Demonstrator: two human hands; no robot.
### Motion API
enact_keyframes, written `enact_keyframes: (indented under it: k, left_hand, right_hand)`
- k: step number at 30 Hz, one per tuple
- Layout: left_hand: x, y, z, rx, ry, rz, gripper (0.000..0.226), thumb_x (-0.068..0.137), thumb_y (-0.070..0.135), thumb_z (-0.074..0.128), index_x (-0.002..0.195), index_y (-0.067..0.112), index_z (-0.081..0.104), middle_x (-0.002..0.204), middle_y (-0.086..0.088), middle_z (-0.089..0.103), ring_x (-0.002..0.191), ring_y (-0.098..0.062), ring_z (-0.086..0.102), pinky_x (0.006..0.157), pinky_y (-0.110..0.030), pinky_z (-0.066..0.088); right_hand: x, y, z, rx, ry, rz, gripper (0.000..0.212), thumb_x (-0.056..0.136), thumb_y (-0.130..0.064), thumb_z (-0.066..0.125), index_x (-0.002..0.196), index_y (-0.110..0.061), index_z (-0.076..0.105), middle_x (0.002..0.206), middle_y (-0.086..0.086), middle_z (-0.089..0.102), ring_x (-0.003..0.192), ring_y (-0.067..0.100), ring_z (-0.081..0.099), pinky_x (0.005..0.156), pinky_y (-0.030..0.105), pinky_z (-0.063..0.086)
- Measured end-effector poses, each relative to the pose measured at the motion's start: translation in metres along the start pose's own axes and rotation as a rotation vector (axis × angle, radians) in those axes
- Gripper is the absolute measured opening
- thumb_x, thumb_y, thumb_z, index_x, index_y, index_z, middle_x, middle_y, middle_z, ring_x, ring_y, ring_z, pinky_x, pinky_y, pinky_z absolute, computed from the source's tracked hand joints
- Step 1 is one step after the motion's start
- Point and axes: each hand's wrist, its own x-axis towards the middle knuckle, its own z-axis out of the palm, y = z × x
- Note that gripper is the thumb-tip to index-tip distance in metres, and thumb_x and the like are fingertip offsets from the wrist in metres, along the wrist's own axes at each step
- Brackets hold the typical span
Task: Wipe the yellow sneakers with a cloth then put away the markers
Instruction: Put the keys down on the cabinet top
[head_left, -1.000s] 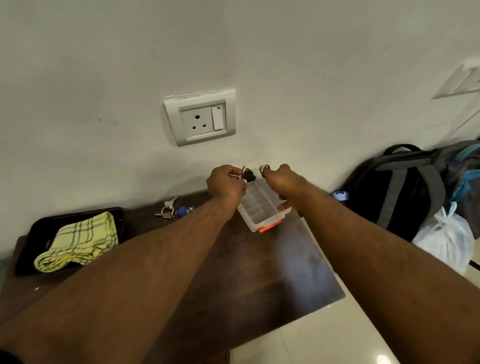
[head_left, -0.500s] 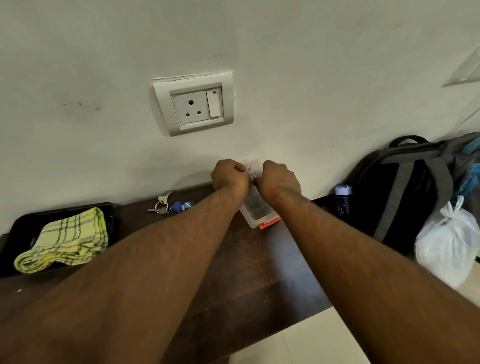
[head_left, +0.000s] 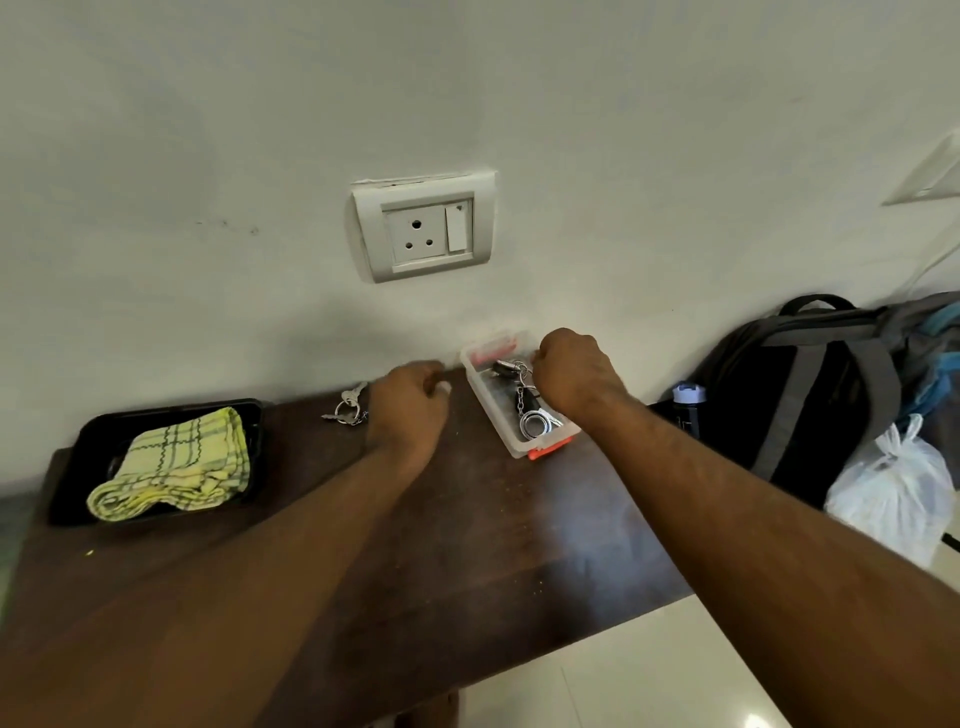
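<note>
We see a brown tabletop (head_left: 467, 545). A black backpack (head_left: 800, 395) leans right of it. On its left end a black tray (head_left: 93, 452) holds the yellow cloth (head_left: 176, 467). By its back edge sits a clear box (head_left: 511, 441) with keys inside. Our right hand (head_left: 574, 374) curls over the box; we cannot tell its grip. Our left hand (head_left: 410, 405) curls beside the box, holding nothing we can see. Small keys (head_left: 348, 408) lie left of it.

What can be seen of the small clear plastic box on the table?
The clear plastic box is a small, lidless rectangular tray with orange-red clips at both ends. It sits flat on the dark wooden table, its far end at the wall, angled slightly. Inside lie keyrings, a chain and a dark fob. The right hand rests curled over its right rim; the left hand stays clear.
</note>
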Motion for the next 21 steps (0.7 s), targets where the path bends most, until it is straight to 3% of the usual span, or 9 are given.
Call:
enact_keyframes:
  k: [3,5,7,9,13,16,21]
  left_hand:
    - [-0.036,-0.037,-0.026,0.307,-0.268,-0.017,0.048,0.088,0.025,0.065,0.132,0.011,0.054,0.134,-0.009,0.056,0.123,-0.024,0.051,0.101,-0.025,0.034]
    - [-0.051,-0.058,-0.036,0.542,-0.492,-0.099,0.067,0.088,0.039,0.062,0.144,0.013,0.037,0.151,-0.008,0.034,0.139,-0.025,0.032,0.109,-0.032,0.029]
    - [-0.053,-0.068,-0.041,0.644,-0.639,-0.148,0.078,0.089,0.045,0.059,0.151,0.014,0.022,0.160,-0.007,0.011,0.146,-0.029,0.010,0.114,-0.037,0.022]
    - [-0.048,-0.070,-0.039,0.680,-0.703,-0.157,0.083,0.089,0.045,0.059,0.152,0.013,0.016,0.160,-0.009,0.003,0.147,-0.033,0.004,0.115,-0.043,0.020]
    - [-0.032,-0.067,-0.034,0.674,-0.761,-0.175,0.073,0.081,0.040,0.071,0.138,0.008,0.039,0.155,-0.021,0.021,0.142,-0.040,0.018,0.115,-0.050,0.022]
    - [-0.029,-0.067,-0.035,0.690,-0.796,-0.155,0.074,0.079,0.040,0.074,0.137,0.009,0.041,0.151,-0.022,0.029,0.140,-0.041,0.023,0.114,-0.051,0.024]
    - [-0.029,-0.055,-0.042,0.661,-0.717,-0.102,0.065,0.072,0.029,0.081,0.127,0.011,0.052,0.135,-0.014,0.050,0.125,-0.035,0.048,0.103,-0.046,0.041]
  right_hand:
    - [-0.013,-0.014,0.003,0.049,-0.014,-0.114,0.022,0.088,-0.010,0.047,0.098,-0.009,0.066,0.109,0.013,0.067,0.097,0.032,0.062,0.076,0.031,0.047]
    - [-0.020,-0.027,0.011,0.075,-0.049,-0.195,0.023,0.089,-0.010,0.050,0.101,-0.008,0.069,0.109,0.011,0.068,0.100,0.028,0.063,0.083,0.029,0.048]
    - [-0.026,-0.044,0.023,0.090,-0.113,-0.276,0.018,0.090,-0.011,0.055,0.101,-0.007,0.069,0.105,0.011,0.068,0.099,0.026,0.062,0.084,0.029,0.048]
    - [-0.029,-0.061,0.036,0.090,-0.172,-0.358,0.018,0.088,-0.014,0.061,0.102,-0.007,0.069,0.105,0.010,0.067,0.100,0.025,0.061,0.086,0.030,0.048]
    - [-0.024,-0.088,0.069,0.062,-0.266,-0.516,0.036,0.085,-0.014,0.064,0.121,-0.012,0.063,0.123,0.010,0.062,0.114,0.025,0.056,0.098,0.029,0.042]
    - [-0.012,-0.101,0.099,-0.089,-0.315,-0.601,0.049,0.085,-0.011,0.060,0.134,-0.019,0.052,0.134,0.010,0.052,0.122,0.028,0.049,0.104,0.036,0.039]
    - [0.000,-0.113,0.127,-0.403,-0.210,-0.584,0.040,0.090,-0.017,0.052,0.130,-0.022,0.053,0.126,0.011,0.053,0.117,0.032,0.052,0.095,0.042,0.044]
